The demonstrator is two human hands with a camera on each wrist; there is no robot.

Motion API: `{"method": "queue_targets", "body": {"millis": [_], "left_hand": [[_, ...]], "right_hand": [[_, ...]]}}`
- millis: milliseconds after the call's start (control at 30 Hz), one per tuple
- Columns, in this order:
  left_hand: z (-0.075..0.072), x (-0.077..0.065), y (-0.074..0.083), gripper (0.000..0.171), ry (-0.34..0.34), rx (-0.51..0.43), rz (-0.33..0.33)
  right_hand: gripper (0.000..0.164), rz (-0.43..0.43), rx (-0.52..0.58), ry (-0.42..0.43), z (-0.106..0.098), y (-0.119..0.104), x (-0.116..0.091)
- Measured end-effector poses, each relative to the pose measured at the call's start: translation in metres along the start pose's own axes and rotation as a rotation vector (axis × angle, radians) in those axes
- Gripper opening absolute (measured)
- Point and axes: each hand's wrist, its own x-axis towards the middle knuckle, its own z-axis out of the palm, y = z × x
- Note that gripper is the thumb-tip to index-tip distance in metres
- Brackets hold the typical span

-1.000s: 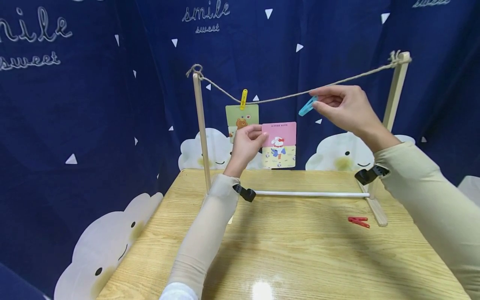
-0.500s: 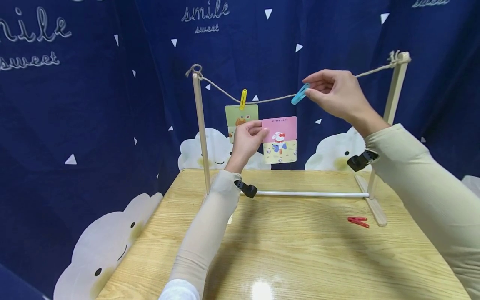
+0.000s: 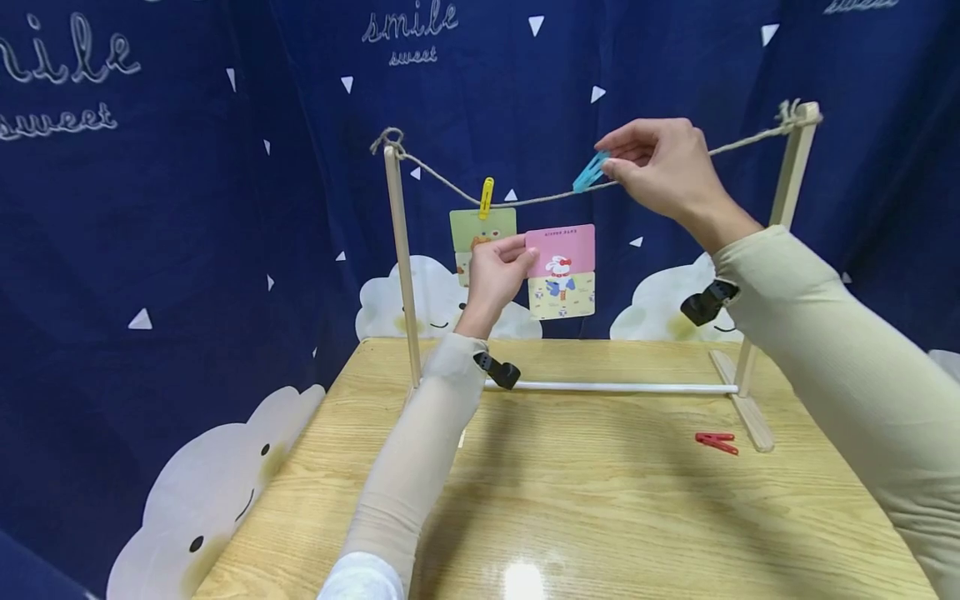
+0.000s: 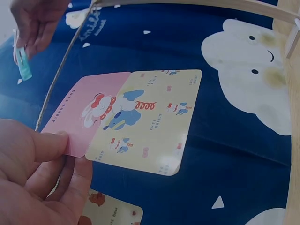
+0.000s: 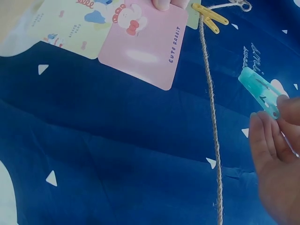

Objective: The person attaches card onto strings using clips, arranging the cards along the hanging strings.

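Note:
My left hand (image 3: 495,279) pinches the left edge of a pink and yellow rabbit card (image 3: 562,292), held below the twine (image 3: 536,201). Thumb on the front, fingers behind, as the left wrist view shows. Between thumb and fingertips of my right hand (image 3: 663,167) is a light blue clothespin (image 3: 590,172), its nose angled down to the left. In the head view that nose overlaps the twine; the right wrist view shows the clothespin (image 5: 258,89) to one side of the twine (image 5: 213,112). A yellow clothespin (image 3: 487,198) fastens a green bear card (image 3: 468,225) to the twine, partly behind my left hand.
Two wooden posts (image 3: 402,267) carry the twine, joined low down by a white rod (image 3: 622,387). A red clothespin (image 3: 717,442) lies on the wooden table (image 3: 600,500) near the right post's foot (image 3: 752,423). Behind hangs a dark blue curtain (image 3: 187,208).
My right hand has moved up and left with the blue clothespin, from below the twine up to its level. My left hand has raised the rabbit card slightly.

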Motion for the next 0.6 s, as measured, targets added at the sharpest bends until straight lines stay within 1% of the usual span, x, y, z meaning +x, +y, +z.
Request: {"method": "queue_targets", "body": {"millis": [133, 267, 400, 600], "left_hand": [[0.002, 0.001, 0.001, 0.028, 0.012, -0.001, -0.011], [0.003, 0.001, 0.000, 0.027, 0.017, -0.007, -0.028], [0.005, 0.002, 0.001, 0.027, 0.027, 0.008, -0.044], [0.007, 0.006, 0.004, 0.028, 0.061, 0.029, -0.048]], "right_hand": [[0.031, 0.007, -0.025, 0.006, 0.002, -0.001, 0.007], [0.030, 0.019, -0.026, 0.011, 0.004, -0.001, 0.012], [0.028, 0.024, -0.041, 0.015, 0.006, -0.003, 0.016], [0.024, 0.005, -0.115, 0.017, 0.010, -0.007, 0.025]]}}
